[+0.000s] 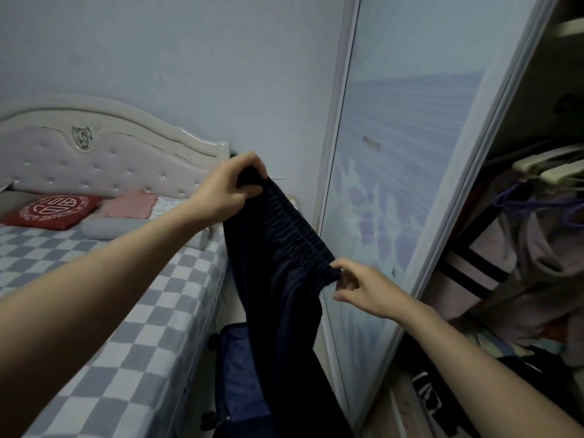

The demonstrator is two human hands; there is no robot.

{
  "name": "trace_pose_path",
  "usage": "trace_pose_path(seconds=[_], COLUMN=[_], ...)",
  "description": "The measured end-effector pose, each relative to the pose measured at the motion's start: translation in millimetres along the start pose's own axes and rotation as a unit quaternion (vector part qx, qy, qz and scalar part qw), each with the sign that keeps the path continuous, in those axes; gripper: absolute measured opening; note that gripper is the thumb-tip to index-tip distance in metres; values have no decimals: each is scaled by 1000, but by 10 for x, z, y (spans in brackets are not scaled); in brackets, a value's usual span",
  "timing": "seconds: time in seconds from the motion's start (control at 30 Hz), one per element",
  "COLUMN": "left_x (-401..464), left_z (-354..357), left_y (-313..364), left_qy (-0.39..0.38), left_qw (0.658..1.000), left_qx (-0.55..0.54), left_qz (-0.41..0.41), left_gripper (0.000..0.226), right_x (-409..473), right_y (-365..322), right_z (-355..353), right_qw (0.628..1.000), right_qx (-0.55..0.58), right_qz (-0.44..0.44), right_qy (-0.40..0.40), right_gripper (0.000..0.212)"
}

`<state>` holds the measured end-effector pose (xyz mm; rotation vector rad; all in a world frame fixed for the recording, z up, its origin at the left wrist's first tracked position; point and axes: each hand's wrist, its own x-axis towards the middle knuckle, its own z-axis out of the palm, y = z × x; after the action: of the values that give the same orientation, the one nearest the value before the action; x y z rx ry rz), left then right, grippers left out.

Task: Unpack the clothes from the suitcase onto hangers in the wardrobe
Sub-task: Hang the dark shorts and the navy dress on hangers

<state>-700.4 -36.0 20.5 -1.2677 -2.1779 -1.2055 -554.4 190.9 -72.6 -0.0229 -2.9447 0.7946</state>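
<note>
I judge I am mid-step, with one garment lifted out and spread before hanging. Nearest, at six o'clock, the suitcase [234, 374] lies open on the floor between bed [104, 311] and sliding door [395, 153]. Above it hang the dark trousers [284, 295]; my right hand [363, 289] pinches the waistband's near end, and my left hand [227, 188] grips the far end. Next I need a free hanger from the wardrobe [537, 216] at three o'clock.

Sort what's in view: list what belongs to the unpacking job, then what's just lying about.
Part of the job:
left hand and right hand, gripping the dark trousers
open suitcase
wardrobe
hangers

Lying about:
red cushion
pink cloth
checked bed cover
</note>
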Motion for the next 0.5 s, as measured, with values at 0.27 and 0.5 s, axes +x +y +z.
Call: trace_pose_path(seconds=[0.27, 0.5], left_x=[-132, -106], left_z=[145, 168], left_y=[-270, -197], left_qy=[-103, -158], left_qw=[986, 878], left_qx=[133, 445], left_qz=[-20, 73], left_gripper=[18, 42], right_x=[94, 164], right_y=[-50, -22], right_z=[-830, -1034], right_qw=[987, 994], right_qx=[-82, -47], right_qz=[10, 17], right_qy=[140, 93], right_gripper=[21, 23])
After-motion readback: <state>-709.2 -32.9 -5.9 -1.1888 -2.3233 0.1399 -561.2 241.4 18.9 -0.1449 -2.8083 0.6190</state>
